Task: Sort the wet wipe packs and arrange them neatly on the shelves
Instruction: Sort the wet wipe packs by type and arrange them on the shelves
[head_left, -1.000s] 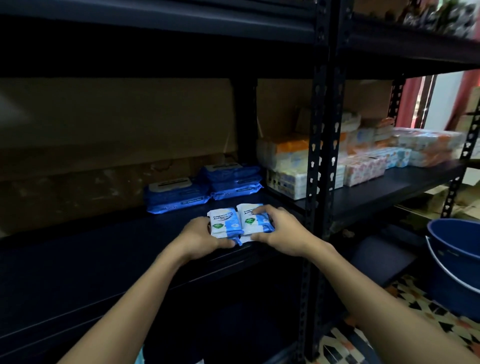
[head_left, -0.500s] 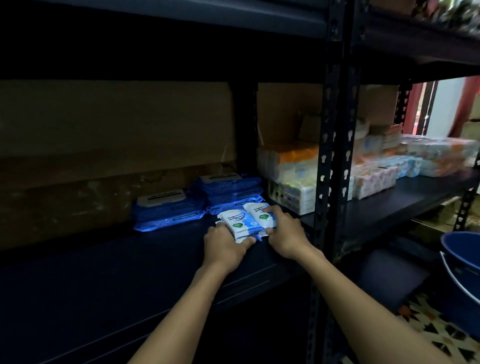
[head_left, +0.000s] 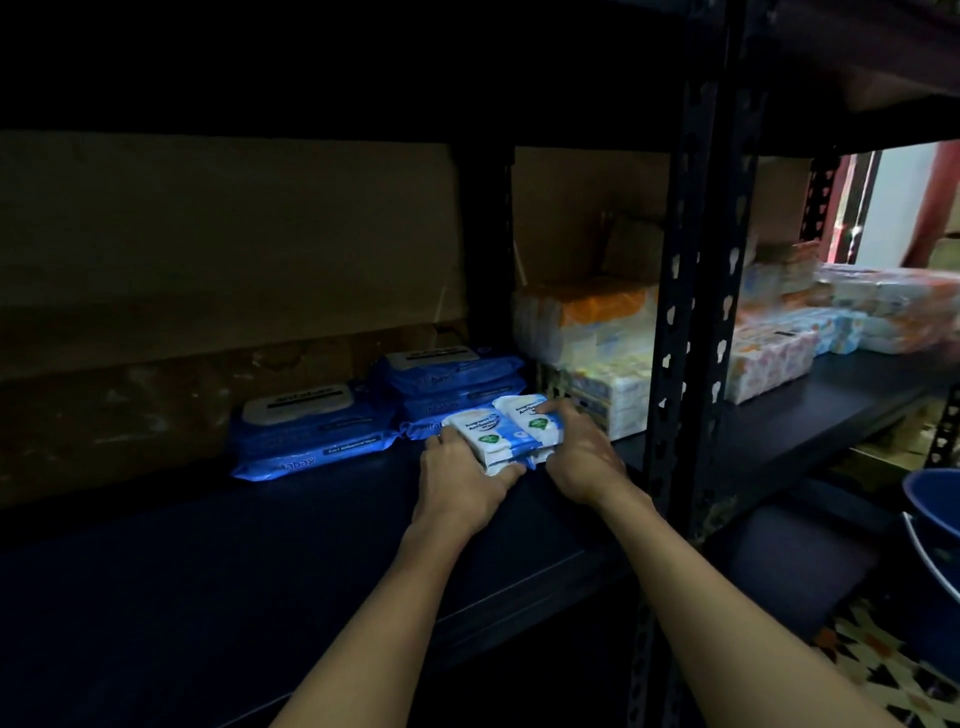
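Two small packs (head_left: 506, 434), undersides hidden

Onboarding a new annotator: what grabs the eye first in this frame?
The small white-and-blue wipe packs at centre, gripped side by side between the left hand and right hand on the dark shelf. Just behind them sit the big blue wipe packs, one alone on the left and a stack on the right. Pale tissue bundles brighten the shelf to the right.
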